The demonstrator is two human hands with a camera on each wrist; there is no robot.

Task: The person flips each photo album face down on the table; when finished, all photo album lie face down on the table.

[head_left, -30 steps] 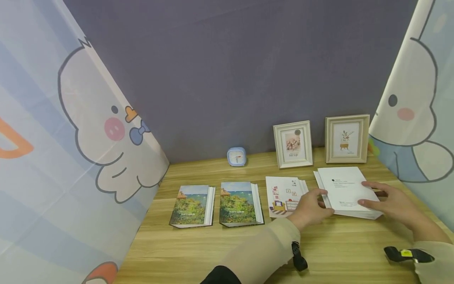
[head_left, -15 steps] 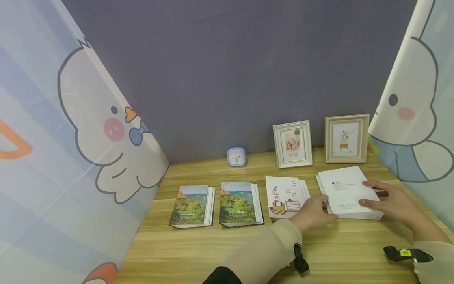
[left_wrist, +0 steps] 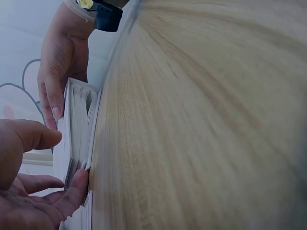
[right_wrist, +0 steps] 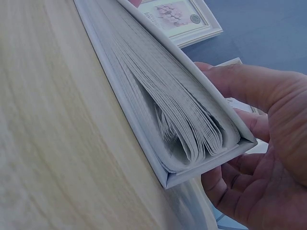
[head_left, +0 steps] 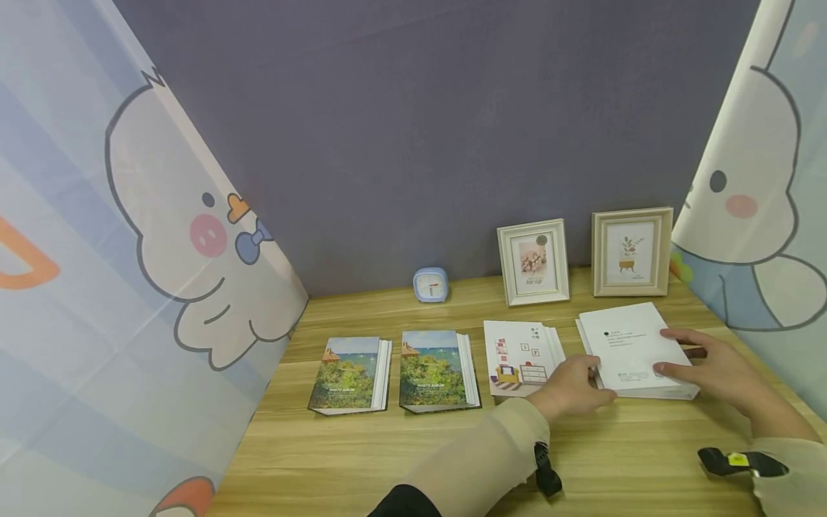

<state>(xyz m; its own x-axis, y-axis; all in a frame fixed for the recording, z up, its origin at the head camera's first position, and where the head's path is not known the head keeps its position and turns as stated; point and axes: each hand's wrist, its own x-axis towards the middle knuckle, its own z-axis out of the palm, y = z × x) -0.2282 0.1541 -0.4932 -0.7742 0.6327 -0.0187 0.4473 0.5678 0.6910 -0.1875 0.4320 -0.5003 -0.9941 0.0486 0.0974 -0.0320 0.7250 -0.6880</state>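
A white photo album (head_left: 636,345) with small print on its cover lies at the right of the table. My right hand (head_left: 720,373) grips its spine side, thumb on the top cover and fingers curled at the spine. At the opposite, page side is my left hand (head_left: 571,388), fingertips right at the album's near corner. In the left wrist view, one finger of the left hand touches the page edge and the thumb is extended near the top cover. Loose inner pages (right_wrist: 182,129) fan between the covers in the right wrist view.
Left of my left hand lies another white album (head_left: 517,352) with a furniture drawing. Two landscape-covered albums (head_left: 342,373) are farther left. Two picture frames (head_left: 535,298) and a blue clock (head_left: 431,286) stand along the back, before a grey cloth wall (head_left: 388,143).
Over the last second the white album has shifted and turned slightly, its left edge moving right. My left hand has moved a little right and nearer me; the right hand keeps its hold.
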